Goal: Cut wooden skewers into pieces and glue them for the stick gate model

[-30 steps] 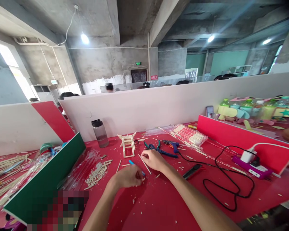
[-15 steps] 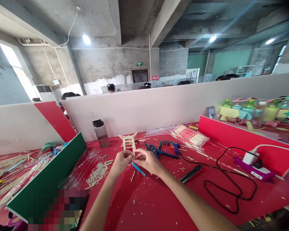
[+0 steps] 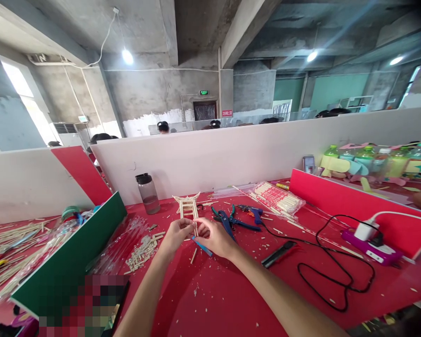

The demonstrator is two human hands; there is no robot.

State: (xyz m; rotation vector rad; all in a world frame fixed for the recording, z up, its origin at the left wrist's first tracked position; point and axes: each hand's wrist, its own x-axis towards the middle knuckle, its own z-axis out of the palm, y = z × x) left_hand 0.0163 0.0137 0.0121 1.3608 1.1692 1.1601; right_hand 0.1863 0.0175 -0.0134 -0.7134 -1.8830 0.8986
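A small model built of pale wooden sticks (image 3: 188, 205), with ladder-like rungs and flared tips at its far end, is in front of me on the red table. My left hand (image 3: 178, 235) pinches the near end of this stick model. Close beside it, my right hand (image 3: 213, 237) has its fingers curled on the model's right-hand leg. The exact spot between the fingertips is partly hidden. Beneath the hands lies a flat blue strip (image 3: 202, 247), partly covered by my right hand. A loose short stick (image 3: 193, 256) rests just nearer to me.
Blue-handled pliers (image 3: 228, 223) and a blue glue gun (image 3: 255, 214) lie right of the hands, near a black cutter (image 3: 279, 254). A cable loops to a purple power strip (image 3: 371, 249). Cut stick pieces (image 3: 142, 252) and a water bottle (image 3: 148, 194) are left; green and red dividers flank.
The fingers of my right hand have curled in more around the model's near end. My left hand and the model stay almost where they were.
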